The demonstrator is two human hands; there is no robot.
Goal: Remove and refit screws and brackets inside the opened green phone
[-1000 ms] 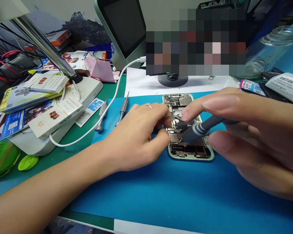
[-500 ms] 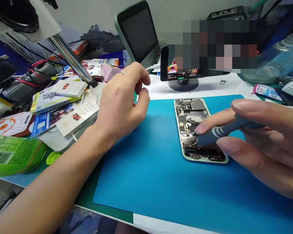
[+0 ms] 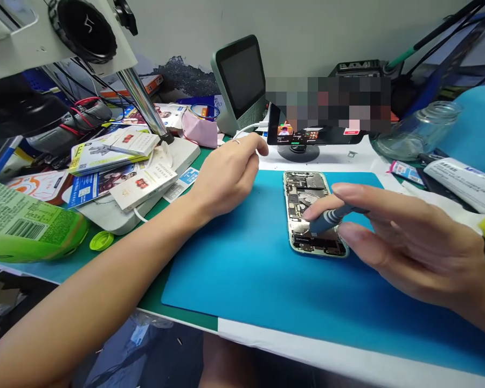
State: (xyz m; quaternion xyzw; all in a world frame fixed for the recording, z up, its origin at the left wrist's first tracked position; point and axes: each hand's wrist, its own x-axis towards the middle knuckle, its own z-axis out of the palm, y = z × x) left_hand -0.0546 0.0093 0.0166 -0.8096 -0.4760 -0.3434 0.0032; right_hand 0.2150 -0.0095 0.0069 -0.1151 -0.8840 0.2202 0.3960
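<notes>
An opened phone (image 3: 301,207) lies on the blue mat (image 3: 226,269), its inner parts showing. My right hand (image 3: 404,237) grips a dark grey screwdriver (image 3: 327,220) between thumb and fingers, tilted over the lower half of the phone; the tool's tip is hard to make out. My left hand (image 3: 228,175), with a ring on one finger, hovers or rests near the mat's back left edge, left of the phone. Its fingers are curled in, and whether they hold anything small is hidden.
A lit phone on a stand (image 3: 299,153) and a grey-green smart display (image 3: 242,81) stand at the back. Boxes (image 3: 143,188), a green packet (image 3: 28,221) and a metal post (image 3: 143,102) are at left. A glass jar (image 3: 420,132) and white tube (image 3: 464,183) lie at right.
The view has shifted, showing more of the right side and the table's front edge. My right hand still has the screwdriver over the opened phone; my left hand stays curled.
</notes>
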